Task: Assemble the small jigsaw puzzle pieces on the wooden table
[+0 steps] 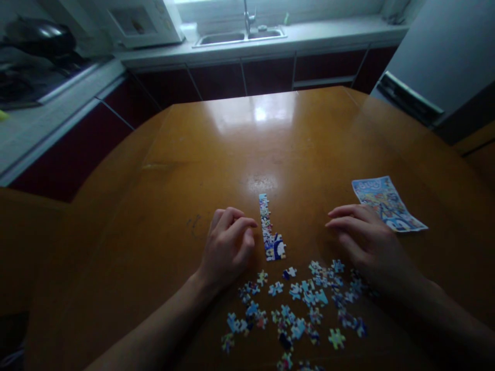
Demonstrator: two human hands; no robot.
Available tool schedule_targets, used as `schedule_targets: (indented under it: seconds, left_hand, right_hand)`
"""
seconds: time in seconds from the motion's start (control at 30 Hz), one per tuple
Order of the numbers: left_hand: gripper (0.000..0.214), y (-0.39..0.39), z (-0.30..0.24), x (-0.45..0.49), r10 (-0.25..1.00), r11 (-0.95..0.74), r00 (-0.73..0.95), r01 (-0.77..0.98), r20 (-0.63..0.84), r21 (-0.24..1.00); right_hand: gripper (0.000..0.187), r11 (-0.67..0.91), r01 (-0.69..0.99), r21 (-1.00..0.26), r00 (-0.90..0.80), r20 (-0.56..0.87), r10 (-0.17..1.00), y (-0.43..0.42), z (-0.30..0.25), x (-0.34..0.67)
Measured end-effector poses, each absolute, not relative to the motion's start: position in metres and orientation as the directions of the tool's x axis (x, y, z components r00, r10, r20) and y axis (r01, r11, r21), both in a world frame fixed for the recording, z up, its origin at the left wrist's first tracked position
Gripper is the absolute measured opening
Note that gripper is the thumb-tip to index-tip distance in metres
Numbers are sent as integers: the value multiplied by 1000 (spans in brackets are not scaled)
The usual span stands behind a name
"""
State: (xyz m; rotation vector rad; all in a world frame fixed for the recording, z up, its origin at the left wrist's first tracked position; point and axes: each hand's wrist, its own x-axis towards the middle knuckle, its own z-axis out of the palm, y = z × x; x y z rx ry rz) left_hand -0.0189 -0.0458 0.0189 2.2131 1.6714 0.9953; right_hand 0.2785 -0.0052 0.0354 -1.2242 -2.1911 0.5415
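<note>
A narrow strip of joined jigsaw pieces (266, 226) lies on the wooden table, wider at its near end, where a dark blue and white picture part shows. Just left of it rests my left hand (231, 242), its fingers loosely bent and apart from the thumb, with nothing visible in them. My right hand (365, 234) hovers or rests by the near left edge of a printed picture sheet (389, 201), fingers stretched leftward and holding nothing. Between my forearms many loose jigsaw pieces (309, 296) are scattered, some overlapping; a yellow-green piece (336, 338) sits apart near the front.
The brown table (216, 149) has rounded sides and a glare patch at its far end. Beyond it stand a counter with a double sink (240, 37), a microwave (135, 23) and, at left, a stove with a wok (40, 36). A pale tall appliance (444, 56) is at right.
</note>
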Motion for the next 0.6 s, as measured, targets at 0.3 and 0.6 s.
schedule_targets:
  seconds: [0.3,0.6]
  left_hand:
    - [14,-43,14,-20,915,-327,118,776,386,540]
    - [17,-41,11,-23,925,-301,87,763,370,573]
  right_hand:
    - [19,502,634,-588,-418,286,862,-6,37,278]
    - [19,498,628,-598,-406,293,865,-4,38,280]
